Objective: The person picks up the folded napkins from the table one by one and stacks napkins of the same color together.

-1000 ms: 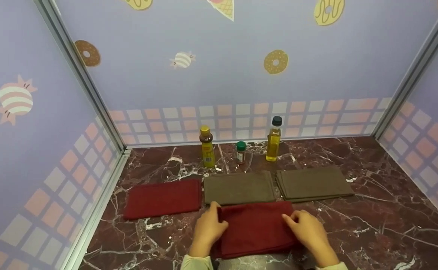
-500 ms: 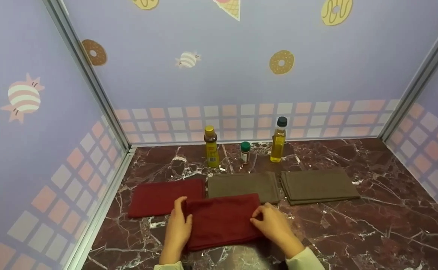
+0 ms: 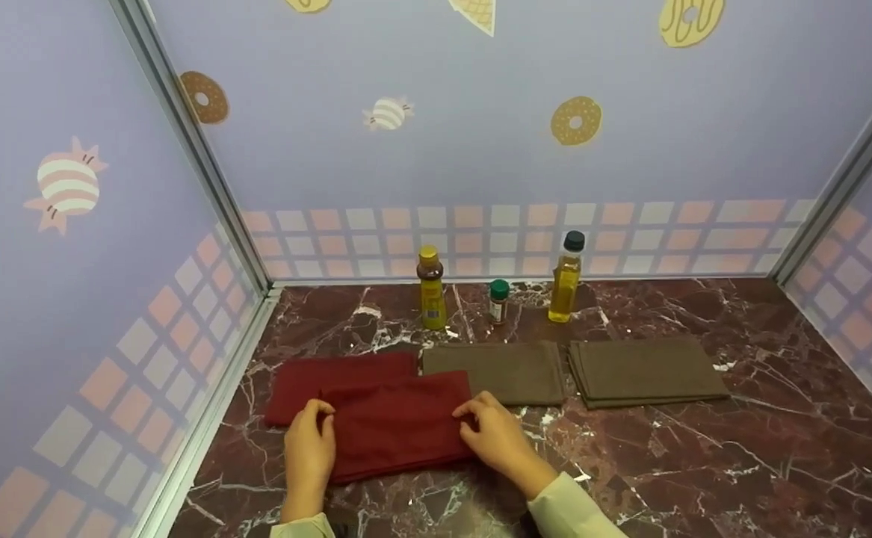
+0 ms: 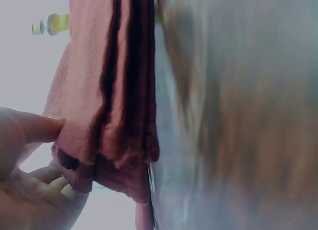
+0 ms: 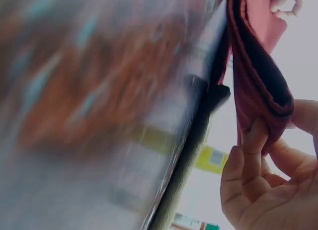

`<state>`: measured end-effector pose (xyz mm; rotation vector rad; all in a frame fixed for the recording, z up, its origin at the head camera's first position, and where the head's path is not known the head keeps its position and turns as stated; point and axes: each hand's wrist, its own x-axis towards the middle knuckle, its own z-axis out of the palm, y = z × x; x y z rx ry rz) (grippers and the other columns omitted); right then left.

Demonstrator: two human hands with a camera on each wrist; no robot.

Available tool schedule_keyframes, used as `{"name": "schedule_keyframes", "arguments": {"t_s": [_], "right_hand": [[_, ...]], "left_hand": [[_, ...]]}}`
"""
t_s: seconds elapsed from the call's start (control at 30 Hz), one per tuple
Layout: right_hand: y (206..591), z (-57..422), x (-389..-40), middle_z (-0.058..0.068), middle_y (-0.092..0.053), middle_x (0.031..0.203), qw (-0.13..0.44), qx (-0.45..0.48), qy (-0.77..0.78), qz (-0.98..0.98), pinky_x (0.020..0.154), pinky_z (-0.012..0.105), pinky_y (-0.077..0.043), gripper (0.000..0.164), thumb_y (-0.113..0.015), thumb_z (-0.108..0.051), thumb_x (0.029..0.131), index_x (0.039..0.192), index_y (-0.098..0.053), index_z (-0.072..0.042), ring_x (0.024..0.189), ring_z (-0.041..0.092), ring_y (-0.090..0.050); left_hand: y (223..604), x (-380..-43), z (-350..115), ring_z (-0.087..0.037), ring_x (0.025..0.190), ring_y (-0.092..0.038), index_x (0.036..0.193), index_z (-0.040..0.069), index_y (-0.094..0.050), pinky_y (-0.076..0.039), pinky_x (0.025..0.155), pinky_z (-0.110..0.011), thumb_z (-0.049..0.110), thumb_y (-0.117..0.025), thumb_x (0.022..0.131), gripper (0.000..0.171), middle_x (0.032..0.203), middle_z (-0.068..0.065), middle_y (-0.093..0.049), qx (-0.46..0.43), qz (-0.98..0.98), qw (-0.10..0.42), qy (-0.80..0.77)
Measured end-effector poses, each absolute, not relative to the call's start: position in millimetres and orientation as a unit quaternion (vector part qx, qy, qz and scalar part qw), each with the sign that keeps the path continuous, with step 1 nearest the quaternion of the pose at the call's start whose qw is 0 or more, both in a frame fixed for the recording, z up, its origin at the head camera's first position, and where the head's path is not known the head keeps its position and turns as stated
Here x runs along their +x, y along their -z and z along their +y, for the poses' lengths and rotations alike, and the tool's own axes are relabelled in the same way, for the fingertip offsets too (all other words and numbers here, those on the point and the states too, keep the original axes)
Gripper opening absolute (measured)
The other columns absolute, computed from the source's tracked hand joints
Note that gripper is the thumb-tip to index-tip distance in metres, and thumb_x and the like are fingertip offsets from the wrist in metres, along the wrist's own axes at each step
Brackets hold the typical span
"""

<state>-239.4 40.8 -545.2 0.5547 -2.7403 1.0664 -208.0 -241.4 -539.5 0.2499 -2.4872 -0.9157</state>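
Observation:
Between my two hands hangs a folded red cloth, its layers showing at the ends in both wrist views. My left hand pinches its left end, thumb on one face and fingers on the other. On its right end my right hand has a pinch grip, with fingertips curled on the folded layers in the right wrist view. Another folded red cloth lies on the table behind it, partly covered by the held one in the head view. A folded olive cloth is overlapped at its front left corner.
A second olive cloth lies to the right on the marbled table. Behind the cloths stand a yellow-capped bottle, a small green-capped jar and an oil bottle. Patterned walls enclose the back and sides.
Both hands have carried the red cloth leftward and slightly away from me, from in front of the olive cloth to overlapping the other red one. The head view has shifted slightly.

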Motion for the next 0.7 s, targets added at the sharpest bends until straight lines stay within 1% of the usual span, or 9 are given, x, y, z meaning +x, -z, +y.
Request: {"name": "schedule_keyframes", "arguments": {"t_s": [0.07, 0.13, 0.2, 0.3, 0.4, 0.5, 0.57, 0.63, 0.7], "right_hand": [[545.2, 34.4, -240.9, -0.006, -0.054, 0.093, 0.069, 0.19, -0.359, -0.911, 0.069, 0.033, -0.048, 0.017, -0.068, -0.009, 0.086, 0.101, -0.074, -0.014, 0.076, 0.012, -0.054], [544.7, 28.0, -242.8, -0.005, -0.055, 0.096, 0.065, 0.196, -0.362, -0.909, 0.072, 0.036, -0.05, 0.019, -0.067, -0.008, 0.088, 0.105, -0.075, -0.014, 0.082, 0.015, -0.058], [543.6, 21.1, -244.7, -0.003, -0.056, 0.1, 0.056, 0.198, -0.367, -0.908, 0.075, 0.038, -0.05, 0.022, -0.066, -0.008, 0.089, 0.109, -0.074, -0.014, 0.087, 0.017, -0.06], [542.8, 9.5, -248.6, -0.002, -0.056, 0.104, 0.041, 0.196, -0.375, -0.905, 0.079, 0.039, -0.051, 0.027, -0.063, -0.007, 0.091, 0.115, -0.074, -0.012, 0.093, 0.019, -0.06], [542.9, -1.6, -253.0, -0.001, -0.055, 0.107, 0.03, 0.193, -0.384, -0.903, 0.083, 0.038, -0.051, 0.032, -0.061, -0.006, 0.09, 0.12, -0.072, -0.01, 0.097, 0.02, -0.06], [544.0, -11.3, -258.1, 0.002, -0.055, 0.111, 0.022, 0.191, -0.392, -0.9, 0.089, 0.039, -0.051, 0.036, -0.06, -0.003, 0.09, 0.124, -0.07, -0.008, 0.104, 0.021, -0.059], [544.8, -17.1, -261.5, 0.004, -0.055, 0.115, 0.014, 0.188, -0.4, -0.897, 0.092, 0.04, -0.049, 0.038, -0.059, -0.001, 0.09, 0.127, -0.068, -0.007, 0.109, 0.023, -0.059], [545.6, -22.3, -264.6, 0.006, -0.055, 0.119, 0.002, 0.184, -0.413, -0.892, 0.095, 0.042, -0.048, 0.04, -0.058, 0.0, 0.091, 0.129, -0.066, -0.006, 0.114, 0.026, -0.058], [546.4, -27.2, -267.3, 0.009, -0.055, 0.122, -0.01, 0.18, -0.43, -0.885, 0.099, 0.043, -0.046, 0.042, -0.057, 0.002, 0.091, 0.131, -0.065, -0.005, 0.119, 0.028, -0.056]], "left_hand": [[538.6, -207.9, -248.2, -0.047, 0.097, -0.063, 0.098, 0.002, -0.066, -0.048, 0.082, -0.058, -0.003, -0.064, 0.091, 0.01, 0.1, -0.021, -0.067, 0.095, -0.905, 0.241, 0.337], [537.5, -208.5, -254.1, -0.047, 0.101, -0.062, 0.102, 0.001, -0.069, -0.048, 0.085, -0.059, -0.003, -0.063, 0.091, 0.013, 0.104, -0.022, -0.067, 0.101, -0.903, 0.244, 0.339], [536.5, -210.0, -259.8, -0.047, 0.104, -0.061, 0.106, 0.0, -0.07, -0.048, 0.087, -0.059, -0.003, -0.062, 0.092, 0.017, 0.11, -0.023, -0.066, 0.107, -0.903, 0.242, 0.338], [535.6, -212.9, -268.9, -0.048, 0.112, -0.058, 0.115, 0.0, -0.07, -0.046, 0.091, -0.06, -0.003, -0.06, 0.091, 0.026, 0.121, -0.026, -0.063, 0.115, -0.909, 0.224, 0.332], [535.3, -216.5, -278.5, -0.051, 0.12, -0.052, 0.127, 0.002, -0.066, -0.044, 0.094, -0.062, -0.004, -0.062, 0.088, 0.039, 0.134, -0.03, -0.054, 0.116, -0.919, 0.186, 0.326], [534.0, -219.6, -287.7, -0.055, 0.126, -0.044, 0.139, 0.004, -0.057, -0.041, 0.096, -0.064, -0.005, -0.063, 0.084, 0.056, 0.144, -0.032, -0.043, 0.108, -0.929, 0.142, 0.324], [534.0, -221.5, -294.1, -0.055, 0.13, -0.039, 0.145, 0.005, -0.05, -0.039, 0.098, -0.064, -0.008, -0.061, 0.081, 0.066, 0.148, -0.032, -0.037, 0.105, -0.931, 0.119, 0.33], [534.0, -223.3, -299.5, -0.055, 0.133, -0.035, 0.148, 0.005, -0.046, -0.039, 0.1, -0.062, -0.011, -0.057, 0.08, 0.071, 0.151, -0.032, -0.032, 0.1, -0.929, 0.108, 0.339], [535.0, -225.4, -304.5, -0.054, 0.135, -0.033, 0.148, 0.005, -0.045, -0.038, 0.102, -0.061, -0.014, -0.052, 0.079, 0.072, 0.151, -0.032, -0.032, 0.096, -0.927, 0.112, 0.345]]}}
